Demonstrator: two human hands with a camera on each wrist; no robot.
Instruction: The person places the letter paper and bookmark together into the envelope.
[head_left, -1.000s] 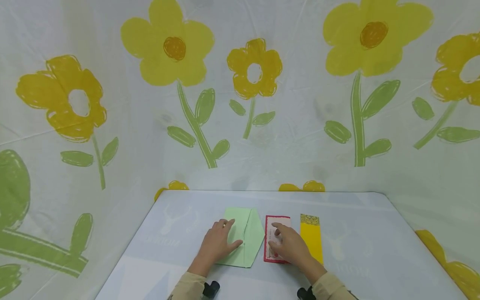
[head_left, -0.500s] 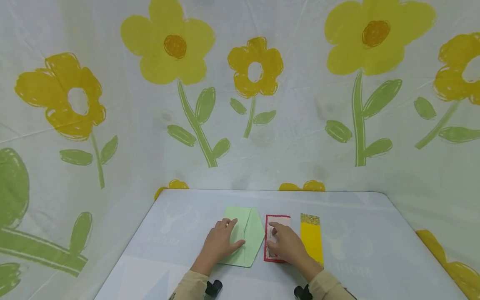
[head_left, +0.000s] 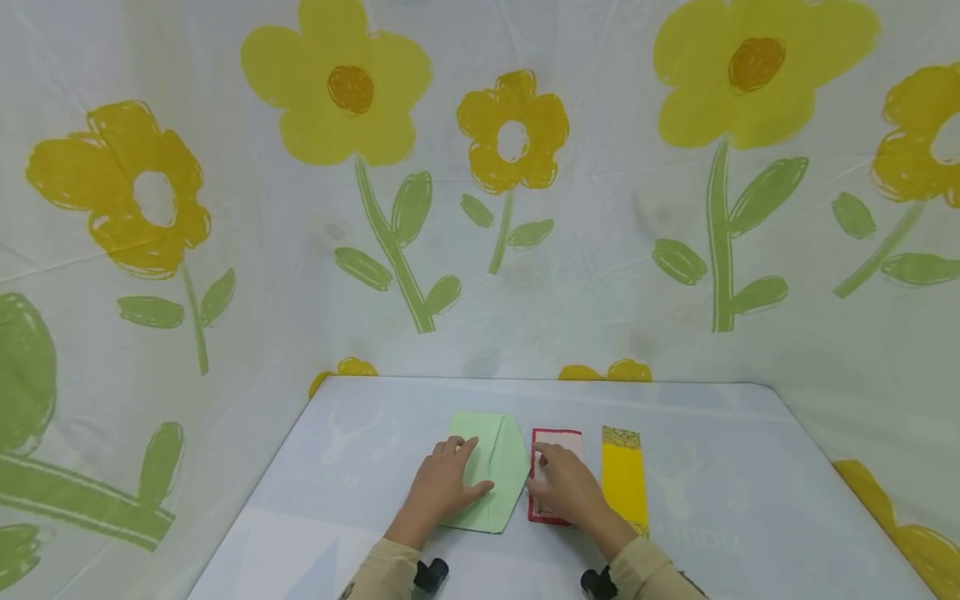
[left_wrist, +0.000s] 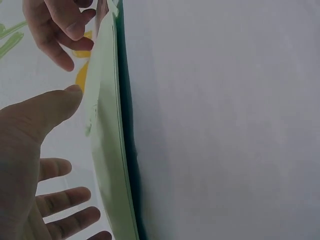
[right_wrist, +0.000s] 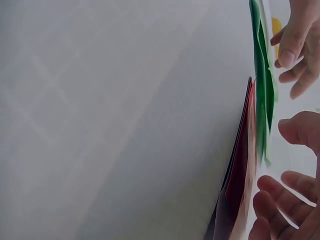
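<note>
A pale green paper envelope point(head_left: 512, 454) lies on the table, its pointed flap toward the right. Over its left part spreads my left hand point(head_left: 438, 492), fingers and thumb apart; whether it touches the paper I cannot tell. My right hand point(head_left: 568, 487) hovers over a pink card or packet with a red border point(head_left: 561, 435) and covers much of it. Its thumb and forefinger are near the tip of the envelope's flap, with a gap between them. In the right wrist view the green envelope point(right_wrist: 261, 85) appears edge-on, its layers slightly parted, beside loosely bent fingers point(right_wrist: 287, 197).
Right of the red-bordered card lies a yellow packet point(head_left: 622, 467) with a glittery gold top band. The white table point(head_left: 750, 467) has faint printed deer heads. Behind it hangs a curtain point(head_left: 600, 275) with yellow flowers.
My right hand has moved slightly left, toward the tip of the green envelope's flap. My left hand has shifted slightly right over the envelope. The papers stay in place.
</note>
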